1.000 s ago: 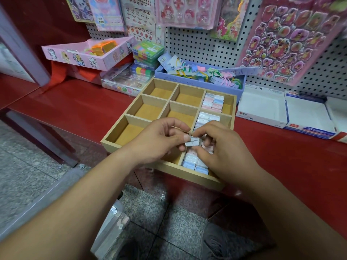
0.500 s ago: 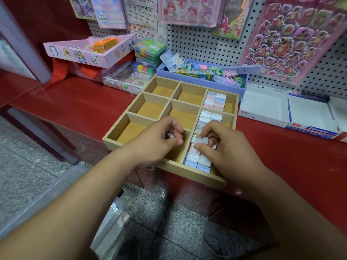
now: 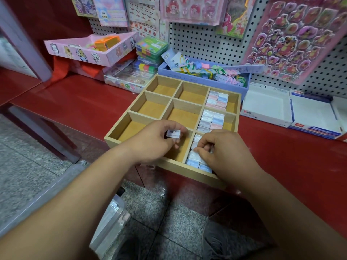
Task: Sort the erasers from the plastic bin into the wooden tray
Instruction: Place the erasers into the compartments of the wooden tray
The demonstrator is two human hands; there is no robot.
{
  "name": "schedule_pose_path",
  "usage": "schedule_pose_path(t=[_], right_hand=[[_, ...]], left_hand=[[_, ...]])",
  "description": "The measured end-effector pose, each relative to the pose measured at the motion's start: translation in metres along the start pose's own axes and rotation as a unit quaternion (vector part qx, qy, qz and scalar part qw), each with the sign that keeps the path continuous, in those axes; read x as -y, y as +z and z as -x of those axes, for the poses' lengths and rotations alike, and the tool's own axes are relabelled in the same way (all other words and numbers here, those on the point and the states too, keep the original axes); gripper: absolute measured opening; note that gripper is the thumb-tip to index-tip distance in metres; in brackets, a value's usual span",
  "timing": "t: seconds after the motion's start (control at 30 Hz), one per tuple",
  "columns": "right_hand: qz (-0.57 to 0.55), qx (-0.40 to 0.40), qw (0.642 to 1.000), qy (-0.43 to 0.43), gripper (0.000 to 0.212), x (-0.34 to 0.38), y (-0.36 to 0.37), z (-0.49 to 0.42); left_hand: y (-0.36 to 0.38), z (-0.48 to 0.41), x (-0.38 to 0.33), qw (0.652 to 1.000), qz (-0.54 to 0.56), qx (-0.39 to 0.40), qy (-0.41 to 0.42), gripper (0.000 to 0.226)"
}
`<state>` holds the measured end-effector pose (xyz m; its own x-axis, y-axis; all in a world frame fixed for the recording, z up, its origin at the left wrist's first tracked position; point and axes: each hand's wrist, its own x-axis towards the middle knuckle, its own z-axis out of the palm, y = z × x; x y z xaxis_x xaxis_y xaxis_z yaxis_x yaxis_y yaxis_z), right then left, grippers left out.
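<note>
Erasers (image 3: 216, 101) fill the right-hand column of the wooden tray (image 3: 187, 170), which sits on a red surface (image 3: 78, 102) below a pegboard (image 3: 202, 44) hung with sticker sheets. A clear plastic bin (image 3: 110, 222) stands on the speckled floor (image 3: 28, 166). Over the near middle compartment the left hand (image 3: 150, 143) pinches a pale eraser (image 3: 173, 133) in its fingers. The right hand (image 3: 223, 149) curls its fingers onto the near right compartment's rows; whether it grips one I cannot tell.
</note>
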<state>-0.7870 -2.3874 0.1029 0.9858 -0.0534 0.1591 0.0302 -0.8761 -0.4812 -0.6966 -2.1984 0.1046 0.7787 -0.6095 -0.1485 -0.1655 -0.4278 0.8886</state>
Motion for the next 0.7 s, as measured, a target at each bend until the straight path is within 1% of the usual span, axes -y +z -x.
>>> schedule_pose_path(t=[0.17, 0.3, 0.4, 0.5, 0.6, 0.7], right_hand=[[0.037, 0.030, 0.999, 0.012, 0.011, -0.002, 0.000, -0.002], [0.032, 0.034, 0.999, 0.013, 0.010, -0.003, 0.000, -0.003], [0.027, 0.032, 0.999, 0.015, 0.006, -0.004, -0.001, -0.002], [0.016, 0.039, 0.999, 0.025, 0.014, -0.003, -0.002, -0.002], [-0.040, 0.026, 0.998, 0.035, 0.025, -0.002, -0.010, 0.000], [-0.093, 0.004, 0.996, 0.003, 0.031, -0.002, -0.017, 0.005]], left_hand=[[0.003, -0.002, 0.005, 0.999, 0.035, -0.016, 0.036, 0.031], [0.002, -0.002, 0.004, 0.997, 0.025, -0.045, 0.053, 0.021], [0.003, -0.001, 0.000, 0.996, 0.019, -0.063, 0.060, 0.019], [0.004, 0.001, -0.001, 0.996, 0.019, -0.061, 0.061, 0.019], [0.005, 0.003, -0.003, 0.997, 0.021, -0.045, 0.063, 0.022], [0.008, 0.003, -0.006, 0.996, 0.050, -0.027, 0.063, 0.028]])
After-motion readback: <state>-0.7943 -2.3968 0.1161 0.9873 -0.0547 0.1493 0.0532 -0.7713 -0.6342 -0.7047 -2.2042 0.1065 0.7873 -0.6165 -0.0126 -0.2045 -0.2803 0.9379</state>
